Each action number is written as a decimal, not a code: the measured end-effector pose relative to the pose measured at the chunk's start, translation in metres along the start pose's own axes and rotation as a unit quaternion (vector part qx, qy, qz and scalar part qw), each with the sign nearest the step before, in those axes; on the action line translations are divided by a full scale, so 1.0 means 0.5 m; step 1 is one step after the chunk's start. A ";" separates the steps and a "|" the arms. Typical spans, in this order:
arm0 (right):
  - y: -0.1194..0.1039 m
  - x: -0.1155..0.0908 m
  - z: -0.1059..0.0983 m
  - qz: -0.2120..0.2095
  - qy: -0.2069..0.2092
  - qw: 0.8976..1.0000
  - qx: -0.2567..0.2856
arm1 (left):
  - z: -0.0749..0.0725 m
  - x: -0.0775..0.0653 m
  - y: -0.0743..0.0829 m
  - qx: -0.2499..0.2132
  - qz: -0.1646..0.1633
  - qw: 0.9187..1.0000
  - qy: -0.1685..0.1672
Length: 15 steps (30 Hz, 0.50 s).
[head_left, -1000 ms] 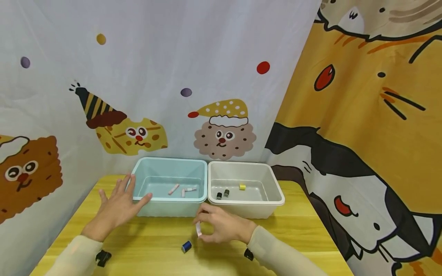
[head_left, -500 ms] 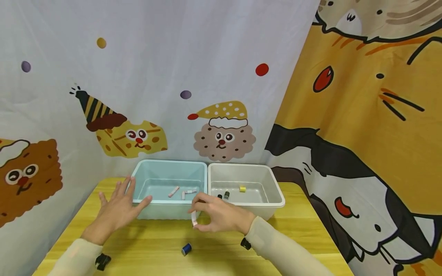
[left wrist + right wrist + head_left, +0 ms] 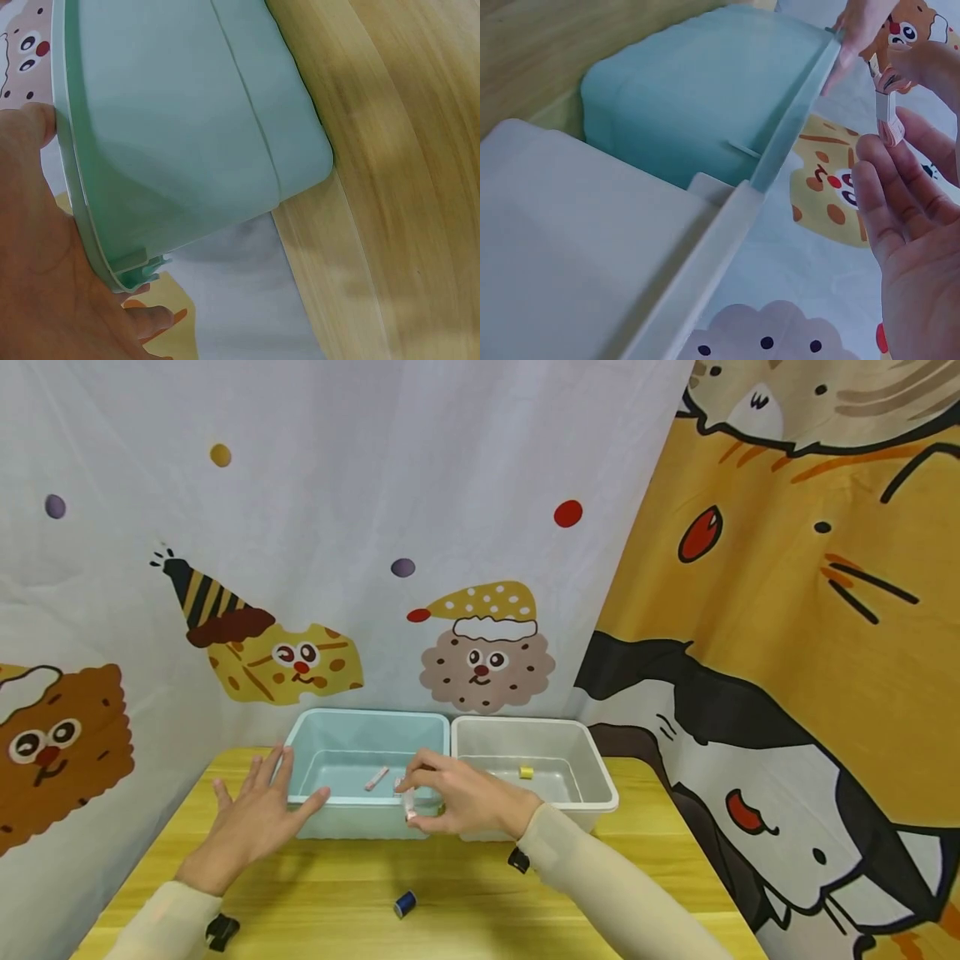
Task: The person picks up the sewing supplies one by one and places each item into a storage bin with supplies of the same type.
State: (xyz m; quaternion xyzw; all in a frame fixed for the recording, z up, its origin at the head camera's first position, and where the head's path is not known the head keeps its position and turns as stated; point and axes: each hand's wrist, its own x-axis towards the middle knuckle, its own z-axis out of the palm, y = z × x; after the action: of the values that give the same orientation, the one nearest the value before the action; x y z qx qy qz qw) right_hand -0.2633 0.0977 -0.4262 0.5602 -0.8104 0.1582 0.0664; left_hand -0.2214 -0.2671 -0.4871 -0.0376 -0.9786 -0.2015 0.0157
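Note:
My right hand pinches a folded tape measure between thumb and fingertips, a pale pinkish strip with a white band round its middle. It is held upright at the front rim of the light-blue bin. My left hand rests on that bin's left front corner with its fingers spread. Inside the blue bin lies a similar folded tape measure; others there are mostly hidden by my right hand. A blue thread spool lies on the table in front of the bins.
A white bin stands against the blue bin's right side. In it lies a yellow thread spool; the dark spools there are hidden behind my right hand. A patterned curtain hangs behind the wooden table.
My right hand has moved forward and slightly left, bringing the held tape measure from above the table to the blue bin's front rim. My left hand has stayed at the corner.

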 end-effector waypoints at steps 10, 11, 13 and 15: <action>0.023 0.040 -0.009 -0.028 0.017 0.999 -0.009 | -0.001 0.000 0.002 -0.002 -0.001 1.000 -0.001; 0.025 0.043 -0.011 -0.029 0.018 0.999 -0.011 | -0.001 0.000 0.002 -0.002 -0.001 1.000 -0.002; 0.028 0.052 -0.013 -0.027 0.019 0.999 -0.017 | -0.001 -0.001 0.002 -0.002 -0.001 1.000 -0.002; 0.031 0.062 -0.014 -0.022 0.017 0.999 -0.019 | -0.001 -0.002 0.001 -0.002 -0.002 1.000 -0.001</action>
State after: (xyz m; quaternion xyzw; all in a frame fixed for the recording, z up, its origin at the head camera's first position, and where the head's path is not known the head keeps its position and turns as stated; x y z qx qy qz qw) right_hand -0.2897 0.0776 -0.4135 0.5737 -0.7995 0.1508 0.0945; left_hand -0.2204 -0.2666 -0.4864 -0.0363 -0.9784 -0.2031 0.0144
